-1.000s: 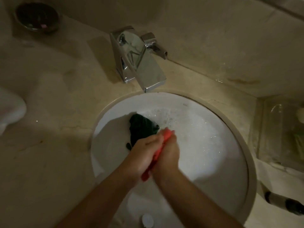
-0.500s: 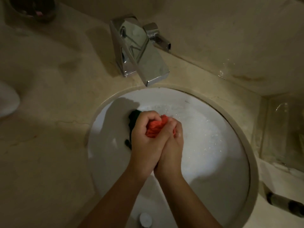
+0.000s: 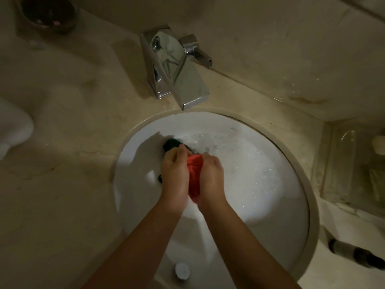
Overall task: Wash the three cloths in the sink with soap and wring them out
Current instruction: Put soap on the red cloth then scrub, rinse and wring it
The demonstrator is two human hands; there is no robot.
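Note:
A red cloth (image 3: pixel 194 171) is bunched between my two hands over the round white sink (image 3: pixel 295 163), which holds soapy water. My left hand (image 3: pixel 174 176) grips the cloth's left side and my right hand (image 3: pixel 210 177) grips its right side, fingers curled round it. A dark green cloth (image 3: pixel 172 144) lies in the basin just beyond my left hand, mostly hidden by it. A third cloth is not visible.
A chrome faucet (image 3: pixel 173 67) stands behind the basin. A dark bowl (image 3: pixel 49 12) sits at the far left of the beige counter. A clear tray (image 3: pixel 354 163) is at the right, a dark bottle (image 3: pixel 354 252) lies near it, and a white object (image 3: pixel 12 126) at the left edge.
My hands went from pressed together around the red cloth to slightly apart, showing more of the cloth between them. They stay over the basin.

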